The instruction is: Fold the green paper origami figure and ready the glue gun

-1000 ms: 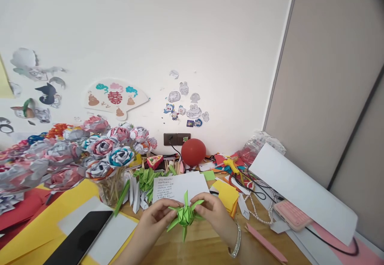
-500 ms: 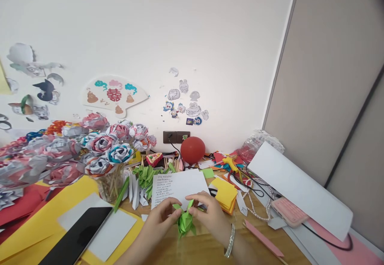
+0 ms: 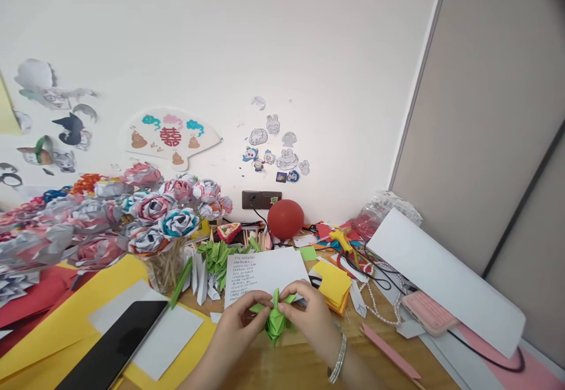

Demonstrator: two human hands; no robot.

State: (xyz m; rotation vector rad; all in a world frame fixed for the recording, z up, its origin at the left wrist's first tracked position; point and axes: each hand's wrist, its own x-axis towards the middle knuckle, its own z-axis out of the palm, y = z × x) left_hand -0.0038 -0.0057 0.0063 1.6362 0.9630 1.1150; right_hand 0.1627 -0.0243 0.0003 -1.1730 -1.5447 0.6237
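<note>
A folded green origami piece [image 3: 276,323] with several pointed flaps is held between my two hands, low over the wooden table. My left hand [image 3: 242,319] pinches its left side between thumb and fingers. From the right, my right hand [image 3: 304,310], with a silvery bracelet on the wrist, grips the flaps near the top. One narrow flap stands upright between my fingertips, and others stick out to both sides. Just behind my hands lies a white sheet with handwriting [image 3: 265,269]. More green folded paper pieces [image 3: 218,256] are heaped to its left.
Paper roses [image 3: 154,207] fill the left side, beside a black phone [image 3: 112,343] on yellow paper. A red balloon [image 3: 286,219] rests by the wall. At right are yellow paper squares [image 3: 334,284], a yellow glue gun [image 3: 342,241], a pearl string [image 3: 375,305] and a pink keyboard-like device [image 3: 430,312].
The origami piece has been turned slightly, so one flap now points up in the middle and others spread sideways. Both hands still hold it. The view has shifted a little.
</note>
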